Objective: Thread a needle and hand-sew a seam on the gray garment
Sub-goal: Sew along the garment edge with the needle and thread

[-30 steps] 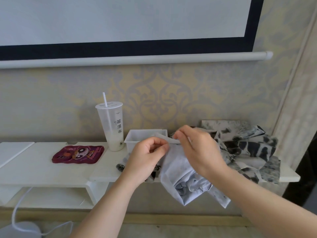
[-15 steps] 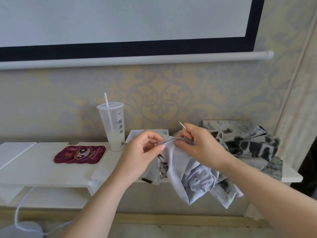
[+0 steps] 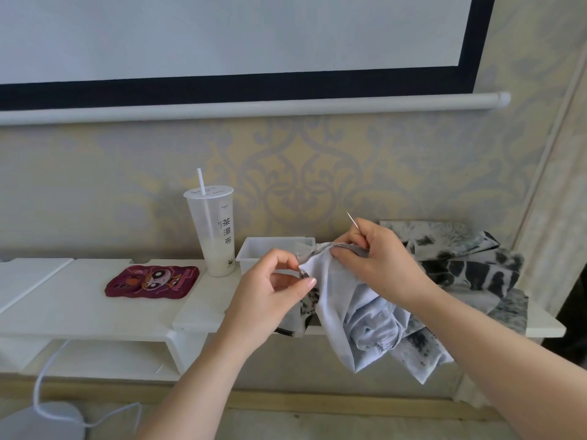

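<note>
Above the front edge of the white desk (image 3: 79,300), both of the person's hands are raised with the gray garment (image 3: 346,300) stretched between them; the left grip (image 3: 273,290) pinches the garment's left edge between thumb and forefinger, its other fingers loosely curled; the right grip (image 3: 381,262) is clenched on the gathered upper edge of the cloth and also pinches the needle (image 3: 353,221), whose thin shaft sticks up and to the left out of the fingertips; any thread is too fine to make out; below the hands the rest of the garment hangs in folds past the desk edge, with a mottled black-and-white piece showing beside it; behind the right grip a heap of black-and-white patterned fabric (image 3: 470,268) lies on the right end of the desk; a small white box (image 3: 254,252) stands just behind the left grip, near the wall; left of it stands a tall clear cup (image 3: 211,230) with a white straw (image 3: 201,182) and a little pale liquid at the bottom; further left a dark red cartoon pouch (image 3: 152,282) lies flat; a projection screen (image 3: 222,33) hangs above on the patterned wall; a white cable (image 3: 47,376) trails down at the lower left
</note>
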A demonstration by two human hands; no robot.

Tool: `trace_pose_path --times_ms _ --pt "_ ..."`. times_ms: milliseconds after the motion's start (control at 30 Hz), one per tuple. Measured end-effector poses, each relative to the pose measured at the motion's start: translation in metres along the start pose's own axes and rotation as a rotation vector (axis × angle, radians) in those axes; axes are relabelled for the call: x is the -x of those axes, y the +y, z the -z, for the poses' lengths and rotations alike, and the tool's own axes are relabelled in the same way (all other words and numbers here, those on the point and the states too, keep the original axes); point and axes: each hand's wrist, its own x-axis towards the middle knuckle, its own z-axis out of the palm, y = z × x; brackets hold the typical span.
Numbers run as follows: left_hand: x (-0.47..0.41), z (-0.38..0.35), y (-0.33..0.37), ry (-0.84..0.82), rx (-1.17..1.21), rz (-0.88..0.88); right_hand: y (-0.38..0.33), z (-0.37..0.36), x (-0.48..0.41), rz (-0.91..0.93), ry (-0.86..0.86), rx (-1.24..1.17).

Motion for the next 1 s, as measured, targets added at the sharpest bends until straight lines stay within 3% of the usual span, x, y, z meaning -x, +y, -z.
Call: trace_pose_path --times_ms 333,500,700,1000 --pt "-0.001 -0.010 0.010 0.075 0.069 0.001 0.002 0.001 0.000 -0.018 0.021 -0.033" --pt "-0.018 -0.001 0.019 0.054 0.254 0.161 0.000 0.005 -0.001 -0.019 0.011 0.009" --pt "-0.030 0.004 0.034 -0.098 0.524 0.370 -0.002 0.005 0.001 -0.021 0.019 0.007" --pt "-0.023 -0.005 0.014 0.151 0.371 0.255 0.001 0.007 0.010 -0.097 -0.054 -0.169"
